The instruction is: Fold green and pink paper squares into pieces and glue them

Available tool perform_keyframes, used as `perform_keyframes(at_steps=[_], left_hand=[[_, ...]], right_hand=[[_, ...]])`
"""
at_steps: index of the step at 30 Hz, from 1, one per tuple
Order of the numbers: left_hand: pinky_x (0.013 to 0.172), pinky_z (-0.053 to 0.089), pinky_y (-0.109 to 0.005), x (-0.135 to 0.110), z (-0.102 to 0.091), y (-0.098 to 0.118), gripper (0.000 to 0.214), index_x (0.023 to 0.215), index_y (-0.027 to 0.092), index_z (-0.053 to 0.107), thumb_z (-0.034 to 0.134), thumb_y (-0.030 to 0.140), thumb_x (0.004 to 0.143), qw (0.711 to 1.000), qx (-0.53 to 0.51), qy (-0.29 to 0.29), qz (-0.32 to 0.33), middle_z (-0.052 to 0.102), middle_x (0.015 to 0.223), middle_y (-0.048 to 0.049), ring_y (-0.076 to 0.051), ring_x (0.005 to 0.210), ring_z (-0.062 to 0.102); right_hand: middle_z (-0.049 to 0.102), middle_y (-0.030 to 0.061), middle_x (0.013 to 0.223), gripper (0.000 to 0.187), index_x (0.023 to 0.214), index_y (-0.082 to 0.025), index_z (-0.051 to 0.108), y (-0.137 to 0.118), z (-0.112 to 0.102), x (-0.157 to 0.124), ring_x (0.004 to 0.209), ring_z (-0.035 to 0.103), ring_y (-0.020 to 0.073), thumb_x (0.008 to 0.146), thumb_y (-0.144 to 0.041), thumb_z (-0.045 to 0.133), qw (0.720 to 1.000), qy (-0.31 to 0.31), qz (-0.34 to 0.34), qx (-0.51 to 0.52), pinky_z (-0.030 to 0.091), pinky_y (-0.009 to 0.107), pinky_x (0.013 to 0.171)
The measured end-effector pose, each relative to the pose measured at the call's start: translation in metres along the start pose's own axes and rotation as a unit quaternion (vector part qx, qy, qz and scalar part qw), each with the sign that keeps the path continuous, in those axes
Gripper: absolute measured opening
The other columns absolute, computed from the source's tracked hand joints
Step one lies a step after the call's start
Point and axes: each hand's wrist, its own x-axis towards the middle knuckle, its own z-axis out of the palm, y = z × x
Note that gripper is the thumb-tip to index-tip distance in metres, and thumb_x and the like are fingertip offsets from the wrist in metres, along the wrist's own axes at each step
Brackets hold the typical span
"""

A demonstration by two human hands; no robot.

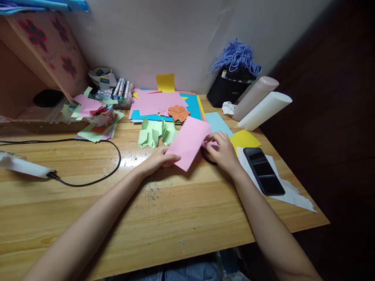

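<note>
A pink paper sheet (190, 141) lies tilted on the wooden table (164, 218). My left hand (159, 159) pinches its near left corner, fingers closed on the paper. At the sheet's right edge my right hand (223, 150) has its fingers curled over the pink paper, above a dark round object that is mostly hidden. Several folded green paper pieces (155, 134) lie just beyond the sheet. An orange folded paper flower (178, 112) rests on a stack of pink and blue sheets (164, 103) farther back.
A black phone (263, 170) lies on white paper at the right, beside a yellow sheet (244, 139) and a light blue sheet (217, 123). Two pale cylinders (259, 103), a black pouch with blue yarn (234, 74), markers (121, 89), paper scraps (93, 117) and a black cable (96, 179) surround the work area.
</note>
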Motion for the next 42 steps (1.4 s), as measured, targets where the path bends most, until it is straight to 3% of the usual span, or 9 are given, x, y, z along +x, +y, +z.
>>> perform_keyframes(at_steps=[3, 7, 11, 15, 18, 30, 34, 38, 42], left_hand=[[0.046, 0.021, -0.022, -0.004, 0.0, 0.009, 0.022, 0.06, 0.013, 0.048, 0.06, 0.029, 0.069, 0.991, 0.131, -0.04, -0.008, 0.042, 0.057, 0.0026, -0.007, 0.05, 0.034], [0.053, 0.03, -0.022, -0.011, -0.006, 0.021, 0.018, 0.069, 0.014, 0.056, 0.055, 0.031, 0.071, 0.971, 0.229, -0.056, -0.029, 0.052, 0.066, 0.0005, -0.011, 0.059, 0.044], [0.046, 0.026, -0.023, -0.031, -0.012, 0.02, 0.028, 0.06, 0.016, 0.055, 0.057, 0.042, 0.07, 0.901, 0.427, 0.073, -0.035, 0.047, 0.056, 0.0012, -0.012, 0.051, 0.042], [0.069, 0.042, -0.032, -0.062, -0.011, 0.006, 0.039, 0.103, 0.02, 0.054, 0.059, 0.041, 0.071, 0.793, 0.543, 0.271, 0.053, 0.056, 0.091, -0.0061, -0.022, 0.082, 0.054], [0.088, 0.039, -0.042, -0.076, -0.009, -0.003, 0.053, 0.114, 0.02, 0.047, 0.062, 0.045, 0.069, 0.764, 0.575, 0.273, 0.104, 0.048, 0.114, -0.0104, -0.027, 0.105, 0.047], [0.082, 0.042, -0.043, -0.08, -0.014, -0.014, 0.055, 0.114, 0.021, 0.047, 0.068, 0.039, 0.066, 0.793, 0.542, 0.257, 0.109, 0.051, 0.108, -0.01, -0.027, 0.097, 0.049], [0.079, 0.042, -0.041, -0.08, -0.013, -0.018, 0.052, 0.116, 0.024, 0.044, 0.066, 0.031, 0.069, 0.817, 0.503, 0.258, 0.111, 0.053, 0.105, -0.0089, -0.026, 0.095, 0.051], [0.073, 0.044, -0.033, -0.079, -0.015, -0.022, 0.047, 0.116, 0.023, 0.042, 0.058, 0.017, 0.073, 0.869, 0.427, 0.236, 0.083, 0.058, 0.093, -0.0044, -0.02, 0.084, 0.054], [0.07, 0.043, -0.028, -0.08, -0.017, -0.022, 0.044, 0.105, 0.022, 0.052, 0.041, -0.002, 0.07, 0.886, 0.393, 0.212, 0.127, 0.055, 0.082, -0.0014, -0.015, 0.077, 0.053]], right_hand=[[0.059, 0.0045, 0.089, 0.021, 0.089, -0.021, 0.058, 0.001, -0.007, 0.004, 0.083, 0.054, 0.0177, 0.086, -0.029, 0.039, 0.982, 0.081, 0.076, 0.152, 0.042, 0.031, 0.073], [0.062, 0.004, 0.083, 0.037, 0.091, -0.019, 0.062, -0.001, -0.011, 0.004, 0.07, 0.056, 0.0136, 0.086, -0.046, 0.036, 0.944, 0.006, 0.16, 0.288, 0.046, 0.026, 0.063], [0.061, 0.0039, 0.087, 0.03, 0.091, -0.019, 0.062, -0.013, 0.004, -0.005, 0.068, 0.055, 0.0126, 0.066, -0.035, 0.067, 0.948, -0.084, 0.158, 0.263, 0.047, 0.025, 0.063], [0.056, 0.0017, 0.082, 0.039, 0.106, -0.019, 0.055, -0.026, 0.025, -0.016, 0.06, 0.053, 0.0094, 0.069, -0.028, 0.064, 0.938, -0.115, 0.164, 0.283, 0.047, 0.025, 0.062], [0.052, -0.0003, 0.081, 0.044, 0.115, -0.021, 0.05, -0.029, 0.035, -0.02, 0.06, 0.052, 0.0084, 0.072, -0.026, 0.061, 0.938, -0.143, 0.159, 0.273, 0.046, 0.024, 0.062], [0.053, 0.0027, 0.084, 0.027, 0.103, -0.023, 0.058, -0.031, 0.042, -0.021, 0.058, 0.048, 0.0114, 0.076, -0.028, 0.058, 0.976, -0.166, 0.056, 0.13, 0.045, 0.027, 0.054], [0.055, 0.0067, 0.1, 0.02, 0.096, -0.023, 0.06, -0.033, 0.042, -0.021, 0.079, 0.055, 0.0173, 0.076, -0.026, 0.059, 0.981, -0.141, 0.013, 0.129, 0.049, 0.033, 0.069], [0.057, 0.0055, 0.106, 0.031, 0.103, -0.025, 0.057, -0.038, 0.038, -0.02, 0.1, 0.053, 0.0218, 0.072, -0.026, 0.064, 0.983, -0.135, -0.001, 0.123, 0.044, 0.04, 0.087], [0.056, 0.0058, 0.113, 0.051, 0.114, -0.026, 0.051, -0.042, 0.033, -0.02, 0.105, 0.051, 0.0237, 0.067, -0.025, 0.068, 0.984, -0.137, 0.005, 0.114, 0.041, 0.044, 0.091]])
